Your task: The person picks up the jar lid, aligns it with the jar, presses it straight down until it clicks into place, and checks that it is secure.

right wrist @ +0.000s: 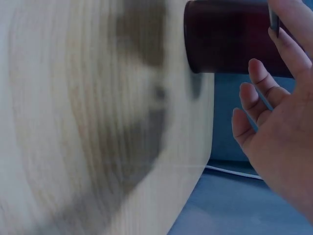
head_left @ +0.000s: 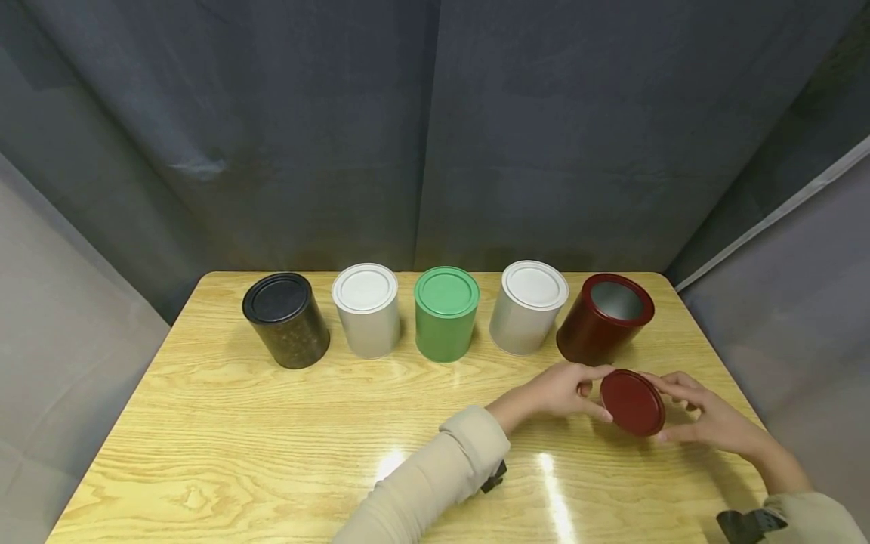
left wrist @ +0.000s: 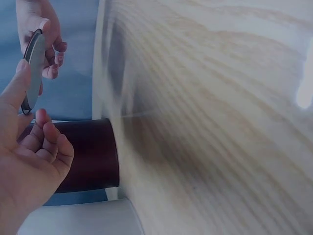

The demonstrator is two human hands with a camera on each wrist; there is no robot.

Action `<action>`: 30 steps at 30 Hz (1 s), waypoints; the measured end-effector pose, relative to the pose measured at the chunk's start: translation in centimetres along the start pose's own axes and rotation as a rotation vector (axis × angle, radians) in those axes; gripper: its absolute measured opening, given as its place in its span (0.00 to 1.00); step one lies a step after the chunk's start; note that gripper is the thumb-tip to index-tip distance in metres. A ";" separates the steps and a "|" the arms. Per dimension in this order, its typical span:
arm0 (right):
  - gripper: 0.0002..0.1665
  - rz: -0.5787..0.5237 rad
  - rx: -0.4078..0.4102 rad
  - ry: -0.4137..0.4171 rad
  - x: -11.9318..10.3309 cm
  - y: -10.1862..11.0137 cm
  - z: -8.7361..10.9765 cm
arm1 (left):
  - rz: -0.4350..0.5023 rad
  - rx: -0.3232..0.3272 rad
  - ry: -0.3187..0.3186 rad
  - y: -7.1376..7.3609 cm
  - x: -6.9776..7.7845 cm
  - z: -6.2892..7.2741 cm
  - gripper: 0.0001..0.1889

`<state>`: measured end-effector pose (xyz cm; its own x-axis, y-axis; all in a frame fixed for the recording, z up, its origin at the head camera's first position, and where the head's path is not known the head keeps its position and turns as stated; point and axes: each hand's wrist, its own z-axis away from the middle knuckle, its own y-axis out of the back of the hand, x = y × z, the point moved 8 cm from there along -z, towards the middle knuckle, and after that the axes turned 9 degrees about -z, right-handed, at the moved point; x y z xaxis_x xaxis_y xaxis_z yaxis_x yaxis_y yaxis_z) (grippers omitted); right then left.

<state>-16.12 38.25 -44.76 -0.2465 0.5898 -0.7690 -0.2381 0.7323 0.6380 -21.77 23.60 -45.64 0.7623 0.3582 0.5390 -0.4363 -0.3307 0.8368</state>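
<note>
A round dark red lid (head_left: 633,403) is held above the table between both hands, tilted toward the head camera. My left hand (head_left: 563,389) pinches its left edge between thumb and fingers. On the opposite edge my right hand (head_left: 714,418) grips with thumb and index finger, its other fingers loosely bent. Just behind the hands stands the dark red can (head_left: 586,332), lidless, its grey inside showing. From the side, the left wrist view shows the lid's pale underside (left wrist: 35,73). Only a sliver of the lid (right wrist: 274,22) appears in the right wrist view.
Along the back of the wooden table (head_left: 224,446) stand a black can (head_left: 295,332), a white can (head_left: 370,329), a green can (head_left: 445,329) and another white can (head_left: 522,325), all with lids on. Dark curtains (head_left: 306,136) hang behind; a grey one (head_left: 809,302) borders the right side.
</note>
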 end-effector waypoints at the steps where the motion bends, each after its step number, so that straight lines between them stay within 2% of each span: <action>1: 0.46 0.006 0.007 0.007 -0.2 0.2 0.0 | 0.003 0.003 -0.002 0.2 0.1 0.0 0.38; 6: 0.47 0.024 0.027 0.042 -0.9 0.8 -0.3 | -0.002 0.027 -0.022 1.2 0.4 -0.1 0.38; 13: 0.47 0.038 0.023 0.033 -1.4 1.6 -0.8 | 0.035 0.027 -0.001 2.4 0.6 -0.1 0.39; 19: 0.47 0.038 0.021 0.044 -2.4 2.3 -1.2 | 0.054 0.043 -0.016 3.4 1.0 -0.1 0.39; 25: 0.47 0.052 0.022 0.055 -3.1 3.0 -1.6 | 0.034 0.056 -0.006 4.3 1.2 -0.3 0.40; 30: 0.47 0.078 0.029 0.074 -3.5 3.5 -2.0 | -0.001 0.080 -0.038 5.1 1.5 -0.5 0.39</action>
<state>-17.97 38.09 -39.71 -0.3319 0.6197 -0.7112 -0.1889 0.6950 0.6938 -23.10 22.86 -40.51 0.7807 0.3258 0.5333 -0.3975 -0.3995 0.8261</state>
